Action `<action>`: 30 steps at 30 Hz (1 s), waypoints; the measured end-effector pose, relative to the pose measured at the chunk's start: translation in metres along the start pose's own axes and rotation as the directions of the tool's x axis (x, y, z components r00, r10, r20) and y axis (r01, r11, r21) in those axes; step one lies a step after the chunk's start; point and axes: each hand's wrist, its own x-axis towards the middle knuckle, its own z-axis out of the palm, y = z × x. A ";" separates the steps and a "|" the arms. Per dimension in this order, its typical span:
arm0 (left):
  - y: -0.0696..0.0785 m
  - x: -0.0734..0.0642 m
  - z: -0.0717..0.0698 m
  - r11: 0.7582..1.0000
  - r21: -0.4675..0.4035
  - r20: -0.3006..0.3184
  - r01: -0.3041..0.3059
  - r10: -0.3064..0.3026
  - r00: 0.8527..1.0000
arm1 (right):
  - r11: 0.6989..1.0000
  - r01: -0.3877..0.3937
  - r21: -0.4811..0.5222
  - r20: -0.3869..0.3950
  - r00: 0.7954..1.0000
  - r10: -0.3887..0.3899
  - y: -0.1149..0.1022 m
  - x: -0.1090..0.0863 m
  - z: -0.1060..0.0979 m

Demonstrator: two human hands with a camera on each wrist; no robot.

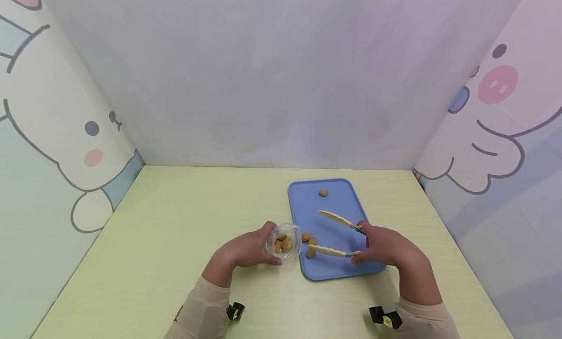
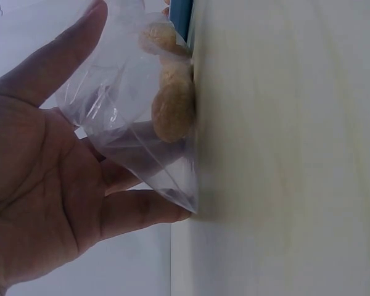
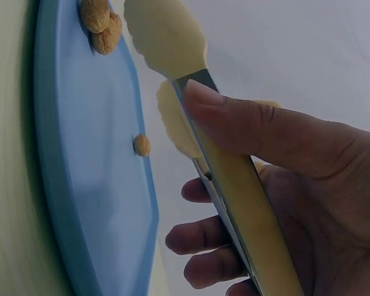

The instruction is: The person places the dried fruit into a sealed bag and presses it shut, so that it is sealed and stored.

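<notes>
Nuts (image 2: pixel 172 114) in clear bag (image 2: pixel 126 102), tongs (image 3: pixel 234 197) spread above blue tray (image 1: pixel 338 237)

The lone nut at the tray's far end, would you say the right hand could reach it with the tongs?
Probably yes: the right hand holds the tongs spread, with only bare tray between them and the nut.

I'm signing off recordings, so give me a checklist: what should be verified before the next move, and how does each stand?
1. Right grip holds the tongs: ok.
2. Tongs spread, no nut pinched: ok.
3. Left grip holds the clear bag beside the tray: ok.
4. Nuts on the tray gathered together: not ok; three nuts lie near the bag, one nut by the far edge.
5. Tongs clear of the near nuts: cannot tell; they overlap in the head view.
</notes>
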 end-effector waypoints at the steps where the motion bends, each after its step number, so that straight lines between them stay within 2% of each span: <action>1: 0.000 0.000 0.000 1.000 -0.001 0.000 0.001 -0.001 1.000 | 1.000 0.000 -0.008 0.006 1.000 0.000 0.000 0.001 0.001; 13: -0.001 0.001 0.001 1.000 0.002 -0.001 -0.001 0.001 1.000 | 0.999 0.001 -0.052 0.044 0.999 0.001 -0.008 0.001 0.006; 21: -0.001 0.000 0.001 1.000 -0.004 -0.001 0.003 -0.003 1.000 | 0.996 -0.062 -0.062 0.029 0.998 0.064 -0.005 0.000 0.003; 30: -0.001 0.000 0.000 1.000 -0.006 0.002 0.001 -0.001 1.000 | 0.995 -0.068 -0.075 -0.015 0.998 0.067 0.001 -0.002 0.000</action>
